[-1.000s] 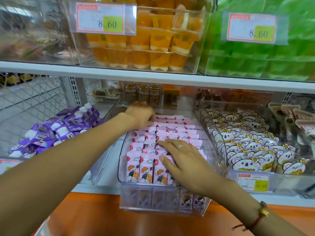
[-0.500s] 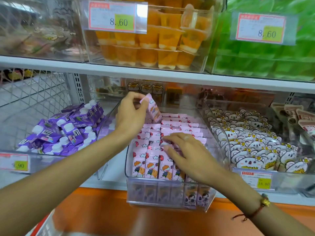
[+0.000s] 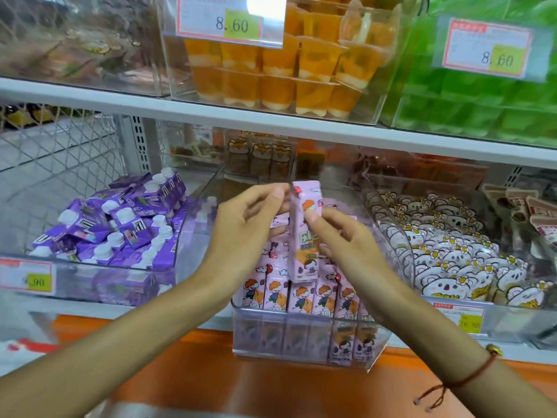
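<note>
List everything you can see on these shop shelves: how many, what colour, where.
pink cartoon-printed snack packet: one, pink, upright above the clear plastic bin.
matching pink packets: many, pink, rows inside that bin, lower shelf middle.
purple pouches with white caps: many, purple, left bin.
white koala-face packets: many, white, right bin.
orange jelly cups: many, orange, upper shelf.
green packs: many, green, upper right.
left hand: one, pinches packet's top.
right hand: one, pinches packet's front.

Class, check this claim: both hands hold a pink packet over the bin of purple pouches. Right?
No. In the head view the left hand and right hand hold the pink packet over the bin of pink packets; the purple pouches lie alongside.
</note>
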`<state>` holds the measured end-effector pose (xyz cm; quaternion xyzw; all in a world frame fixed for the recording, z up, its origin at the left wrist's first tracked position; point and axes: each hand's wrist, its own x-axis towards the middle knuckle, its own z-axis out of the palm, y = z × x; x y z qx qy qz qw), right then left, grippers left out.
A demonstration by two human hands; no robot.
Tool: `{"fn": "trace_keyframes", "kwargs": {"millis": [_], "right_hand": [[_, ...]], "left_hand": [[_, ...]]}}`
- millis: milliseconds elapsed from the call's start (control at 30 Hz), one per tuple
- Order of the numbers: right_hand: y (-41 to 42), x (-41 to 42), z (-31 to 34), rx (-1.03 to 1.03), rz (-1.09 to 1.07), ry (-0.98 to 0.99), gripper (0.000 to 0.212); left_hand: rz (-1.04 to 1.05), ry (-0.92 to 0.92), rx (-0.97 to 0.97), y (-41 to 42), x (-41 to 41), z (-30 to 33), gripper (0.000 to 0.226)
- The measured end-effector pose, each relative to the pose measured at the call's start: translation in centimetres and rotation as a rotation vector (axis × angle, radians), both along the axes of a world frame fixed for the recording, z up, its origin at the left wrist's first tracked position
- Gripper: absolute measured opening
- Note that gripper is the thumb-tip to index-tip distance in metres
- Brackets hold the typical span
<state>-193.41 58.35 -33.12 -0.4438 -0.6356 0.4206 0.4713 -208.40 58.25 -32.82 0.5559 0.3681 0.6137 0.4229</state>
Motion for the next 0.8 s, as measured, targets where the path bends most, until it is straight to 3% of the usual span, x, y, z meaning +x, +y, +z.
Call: {"fn": "trace_keyframes", "kwargs": {"millis": [200,333,600,700,800], "right_hand": [[0.0,-0.1,-0.3,-0.173,0.003,0.207,0.022],[-0.1,-0.1,-0.2,-0.203,-0.055,0.311,0.039],[-0.1,0.6,0.2,-0.133,-0.020,0.298,0.026],[-0.1,0.5,0.0,-0.067,-0.095,0.273,0.026],[-0.1,0.4,0.0,-0.013,-0.187,0.254,0.028]], "left_hand": [[-0.025,0.304,0.056,0.0,0.2,-0.9,0.049],[0.060,0.573,0.198,-0.2,0.4,-1.7,0.061],[0.078,0.449,0.155,0.0,0.7,-1.8,0.031],[0.088,0.550,0.169,-0.1,0.6,-2.0,0.025],[0.137,0.656,0.237,-0.1,0.6,-2.1,0.038]]}}
